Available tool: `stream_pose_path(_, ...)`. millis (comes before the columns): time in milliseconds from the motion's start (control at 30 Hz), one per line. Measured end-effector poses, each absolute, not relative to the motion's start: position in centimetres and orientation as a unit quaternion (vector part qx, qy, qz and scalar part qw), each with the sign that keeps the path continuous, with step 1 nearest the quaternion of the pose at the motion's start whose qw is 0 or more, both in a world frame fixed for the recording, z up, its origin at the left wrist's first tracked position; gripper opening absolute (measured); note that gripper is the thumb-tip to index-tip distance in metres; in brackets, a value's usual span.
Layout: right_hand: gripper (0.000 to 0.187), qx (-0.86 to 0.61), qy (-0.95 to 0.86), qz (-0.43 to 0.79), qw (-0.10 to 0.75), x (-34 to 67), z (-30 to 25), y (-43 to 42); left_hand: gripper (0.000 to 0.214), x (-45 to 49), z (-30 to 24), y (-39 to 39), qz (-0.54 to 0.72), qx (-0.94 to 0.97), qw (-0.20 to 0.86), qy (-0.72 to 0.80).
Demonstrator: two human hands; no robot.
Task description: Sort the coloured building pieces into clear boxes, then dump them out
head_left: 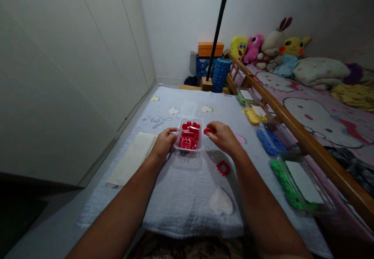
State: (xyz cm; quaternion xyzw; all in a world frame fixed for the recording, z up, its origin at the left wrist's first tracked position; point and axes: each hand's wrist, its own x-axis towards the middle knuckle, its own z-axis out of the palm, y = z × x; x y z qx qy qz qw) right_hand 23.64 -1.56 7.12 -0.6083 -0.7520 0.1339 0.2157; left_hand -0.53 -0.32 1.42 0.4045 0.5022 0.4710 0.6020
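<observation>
A clear plastic container point(202, 134) full of red plastic building pieces point(188, 142) sits in the middle of the cloth-covered table. My left hand point(165, 144) grips its left wall, with the fingers curled at the rim. Just off the container's right side, my right hand point(221, 135) pinches a small red plastic piece point(207, 130); the fingers partly hide its shape. On the cloth below my right hand lies a red toothed ring piece point(223, 168), apart from both hands.
Along the table's right side stand clear boxes of green point(288, 187), blue point(270, 142) and yellow pieces point(253, 116), beside a wooden bed rail point(292, 124). A folded pale cloth point(133, 157) lies at left. A black pole point(217, 29) rises behind the table.
</observation>
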Motion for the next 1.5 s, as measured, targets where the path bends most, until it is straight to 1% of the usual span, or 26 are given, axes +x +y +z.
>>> stream_pose_path(100, 0.015, -0.597, -0.771, 0.093, 0.199, 21.2, 7.0, -0.6, 0.045, -0.5, 1.4, -0.3, 0.472, 0.408, 0.6, 0.5)
stream_pose_path(200, 0.017, -0.61, -0.771, 0.049, 0.177, 19.7, 6.7, 0.2, 0.044, -0.5, 1.5, -0.3, 0.471, 0.408, 0.6, 0.501)
stream_pose_path(367, 0.024, -0.618, -0.775, 0.042, 0.127, 18.0, 6.5, 1.3, 0.041, -0.4, 1.9, -0.4, 0.471, 0.405, 0.604, 0.5)
stream_pose_path(500, 0.025, -0.619, -0.778, 0.036, 0.099, 17.0, 6.2, 1.9, 0.041, -0.4, 2.0, -0.5, 0.47, 0.405, 0.605, 0.5)
stream_pose_path(633, 0.024, -0.624, -0.776, 0.034, 0.092, 16.4, 5.8, 2.0, 0.042, -0.4, 1.9, -0.4, 0.472, 0.402, 0.605, 0.5)
stream_pose_path(767, 0.026, -0.623, -0.772, 0.046, 0.122, 16.4, 5.6, 2.0, 0.043, -0.4, 1.8, -0.3, 0.473, 0.402, 0.606, 0.497)
stream_pose_path(900, 0.025, -0.636, -0.75, 0.046, 0.174, 18.6, 5.6, 2.2, 0.042, -0.5, 1.9, -0.4, 0.473, 0.401, 0.601, 0.504)
stream_pose_path(1000, 0.026, -0.66, -0.724, 0.033, 0.199, 22.4, 5.1, 2.4, 0.043, -0.5, 1.9, -0.5, 0.47, 0.394, 0.603, 0.509)
stream_pose_path(1067, 0.029, -0.689, -0.701, 0.033, 0.181, 25.5, 4.5, 2.4, 0.044, -0.4, 1.9, -0.5, 0.469, 0.393, 0.605, 0.509)
stream_pose_path(1167, 0.041, -0.738, -0.661, 0.038, 0.131, 29.8, 3.5, 1.9, 0.045, -0.4, 1.8, -0.5, 0.47, 0.399, 0.602, 0.508)
stream_pose_path(1233, 0.047, -0.747, -0.655, 0.054, 0.098, 31.6, 2.8, 1.6, 0.045, -0.4, 1.8, -0.5, 0.47, 0.404, 0.597, 0.51)
stream_pose_path(1300, 0.051, -0.745, -0.657, 0.075, 0.086, 32.6, 2.3, 1.3, 0.045, -0.4, 1.8, -0.5, 0.469, 0.407, 0.594, 0.512)
stream_pose_path(1367, 0.05, -0.736, -0.664, 0.101, 0.086, 33.0, 2.0, 1.2, 0.044, -0.4, 1.8, -0.5, 0.467, 0.407, 0.593, 0.514)
stream_pose_path(1500, 0.032, -0.719, -0.676, 0.132, 0.092, 33.3, 1.7, 1.3, 0.044, -0.4, 2.1, -0.6, 0.468, 0.406, 0.592, 0.515)
